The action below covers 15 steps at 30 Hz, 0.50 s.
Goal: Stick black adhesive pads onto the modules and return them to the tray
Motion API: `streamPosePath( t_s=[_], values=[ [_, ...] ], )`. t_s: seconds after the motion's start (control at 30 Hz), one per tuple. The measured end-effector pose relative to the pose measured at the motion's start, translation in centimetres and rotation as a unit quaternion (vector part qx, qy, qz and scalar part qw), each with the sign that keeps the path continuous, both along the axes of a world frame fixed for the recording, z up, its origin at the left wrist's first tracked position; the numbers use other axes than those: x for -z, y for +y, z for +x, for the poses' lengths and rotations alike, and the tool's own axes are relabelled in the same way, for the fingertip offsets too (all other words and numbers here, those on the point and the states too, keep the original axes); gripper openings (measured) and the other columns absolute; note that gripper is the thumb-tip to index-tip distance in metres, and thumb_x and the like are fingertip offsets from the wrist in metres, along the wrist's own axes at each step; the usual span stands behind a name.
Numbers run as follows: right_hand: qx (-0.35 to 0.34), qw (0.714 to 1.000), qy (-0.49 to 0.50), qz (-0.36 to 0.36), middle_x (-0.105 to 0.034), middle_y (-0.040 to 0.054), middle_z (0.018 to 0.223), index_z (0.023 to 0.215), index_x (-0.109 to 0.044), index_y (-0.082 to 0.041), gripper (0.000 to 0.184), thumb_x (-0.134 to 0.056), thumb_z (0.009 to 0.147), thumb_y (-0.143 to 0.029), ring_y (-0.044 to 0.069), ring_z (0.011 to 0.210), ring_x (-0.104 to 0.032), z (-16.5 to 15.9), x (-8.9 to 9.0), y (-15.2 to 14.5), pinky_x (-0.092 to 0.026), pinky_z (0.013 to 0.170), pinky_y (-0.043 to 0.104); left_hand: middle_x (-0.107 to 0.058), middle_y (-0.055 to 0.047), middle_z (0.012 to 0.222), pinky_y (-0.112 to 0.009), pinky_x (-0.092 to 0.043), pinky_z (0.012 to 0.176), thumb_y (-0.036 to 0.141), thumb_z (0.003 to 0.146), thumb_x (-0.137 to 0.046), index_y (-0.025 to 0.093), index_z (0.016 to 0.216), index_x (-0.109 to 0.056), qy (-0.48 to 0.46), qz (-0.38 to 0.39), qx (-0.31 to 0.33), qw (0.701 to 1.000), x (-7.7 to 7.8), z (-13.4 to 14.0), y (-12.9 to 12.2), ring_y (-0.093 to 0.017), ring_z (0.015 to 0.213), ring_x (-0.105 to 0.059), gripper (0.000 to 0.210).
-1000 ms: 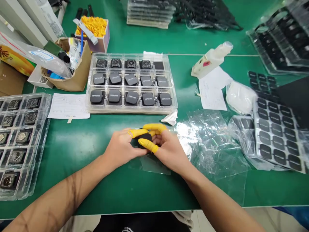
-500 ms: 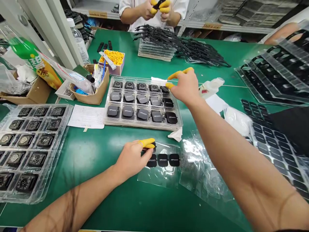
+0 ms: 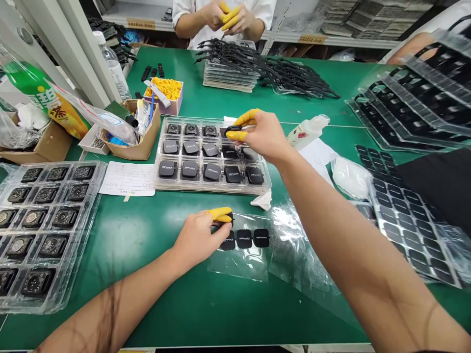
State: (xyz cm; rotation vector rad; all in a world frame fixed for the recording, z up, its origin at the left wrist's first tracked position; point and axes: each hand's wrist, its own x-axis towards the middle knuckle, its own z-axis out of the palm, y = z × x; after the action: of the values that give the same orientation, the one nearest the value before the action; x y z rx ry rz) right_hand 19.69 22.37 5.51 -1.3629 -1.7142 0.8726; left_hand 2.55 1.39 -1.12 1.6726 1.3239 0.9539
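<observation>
My right hand [image 3: 257,132], yellow covers on its fingertips, pinches a black watch body [image 3: 234,129] over the back row of a clear plastic tray [image 3: 213,187]. Watch faces [image 3: 191,130] show in that row; the nearer rows hold watches covered by black square stickers [image 3: 190,169] with white lettering. Low over the table, my left hand [image 3: 200,235] has its thumb and yellow-covered fingers closed around something dark, mostly hidden. Beneath those fingertips lies a clear film sheet [image 3: 239,267] bearing black square stickers [image 3: 244,239].
A second tray of watches [image 3: 83,211] stands at left. Crumpled clear film [image 3: 294,235] lies beside the sheet. A white bottle [image 3: 308,131], a box of yellow finger covers [image 3: 165,90], black straps [image 3: 265,68] and stacked trays [image 3: 408,98] surround the work. A co-worker's hands [image 3: 228,19] are opposite.
My right hand has moved left along the tray's back row and now pinches a watch body; before, its fingers were at the right-end watch. My left hand stays by the film sheet.
</observation>
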Motion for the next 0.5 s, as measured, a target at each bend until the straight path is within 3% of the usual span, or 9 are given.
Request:
streamPosePath(
  t_s=[0.07, 0.13, 0.23, 0.3, 0.37, 0.5],
  values=[
    [-0.026, 0.992, 0.116, -0.041, -0.077, 0.0064, 0.1, 0.091, -0.075, -0.019, 0.03, -0.092, 0.07, -0.033, 0.022, 0.085, -0.074, 0.3, 0.5, -4.9, -0.062, 0.086, 0.044, -0.084, -0.006, 0.105, -0.041, -0.069, 0.092, 0.025, 0.083, -0.082, 0.024, 0.121, -0.077, -0.034, -0.064, -0.001, 0.997, -0.2, 0.0, 0.1, -0.024, 0.092, -0.082, 0.038],
    [-0.009, 0.973, 0.19, -0.132, -0.074, 0.0036, 0.088, 0.085, -0.07, -0.021, 0.038, -0.094, 0.068, -0.047, 0.02, 0.075, -0.073, 0.3, 1.5, -10.4, -0.064, 0.078, 0.041, -0.084, -0.006, 0.111, -0.042, -0.068, 0.097, 0.033, 0.074, -0.092, 0.024, 0.132, -0.071, -0.057, -0.128, -0.005, 0.99, -0.5, -0.1, 0.2, -0.026, 0.099, -0.082, 0.062],
    [0.015, 0.932, 0.258, -0.254, -0.071, -0.0019, 0.081, 0.086, -0.062, -0.024, 0.05, -0.101, 0.058, -0.039, 0.018, 0.076, -0.074, 0.4, 3.1, -16.7, -0.064, 0.073, 0.035, -0.084, -0.005, 0.103, -0.046, -0.067, 0.095, 0.044, 0.065, -0.097, 0.023, 0.137, -0.068, -0.01, -0.175, -0.011, 0.985, -0.9, -0.1, 0.4, -0.029, 0.099, -0.081, 0.081],
    [0.013, 0.913, 0.276, -0.301, -0.071, -0.0029, 0.083, 0.096, -0.062, -0.026, 0.057, -0.101, 0.057, -0.035, 0.018, 0.076, -0.074, 0.5, 3.7, -18.8, -0.061, 0.066, 0.03, -0.084, -0.002, 0.092, -0.045, -0.067, 0.088, 0.047, 0.066, -0.095, 0.024, 0.14, -0.066, 0.041, -0.163, -0.014, 0.986, -1.1, -0.1, 0.4, -0.029, 0.091, -0.081, 0.083],
    [-0.011, 0.911, 0.25, -0.327, -0.072, -0.0016, 0.084, 0.108, -0.065, -0.027, 0.058, -0.098, 0.061, -0.036, 0.018, 0.074, -0.073, 0.7, 3.8, -19.4, -0.058, 0.059, 0.029, -0.084, 0.001, 0.091, -0.041, -0.066, 0.085, 0.043, 0.07, -0.093, 0.027, 0.146, -0.061, 0.054, -0.136, -0.015, 0.989, -1.2, 0.1, 0.4, -0.027, 0.088, -0.081, 0.085],
    [-0.035, 0.946, 0.145, -0.287, -0.071, 0.0026, 0.085, 0.108, -0.075, -0.024, 0.035, -0.085, 0.079, -0.042, 0.016, 0.065, -0.067, 1.2, 3.9, -19.2, -0.056, 0.057, 0.031, -0.085, -0.001, 0.106, -0.036, -0.067, 0.086, 0.035, 0.068, -0.095, 0.027, 0.142, -0.064, 0.056, -0.099, -0.018, 0.993, -0.8, 0.2, 0.1, -0.026, 0.094, -0.082, 0.081]
  ],
)
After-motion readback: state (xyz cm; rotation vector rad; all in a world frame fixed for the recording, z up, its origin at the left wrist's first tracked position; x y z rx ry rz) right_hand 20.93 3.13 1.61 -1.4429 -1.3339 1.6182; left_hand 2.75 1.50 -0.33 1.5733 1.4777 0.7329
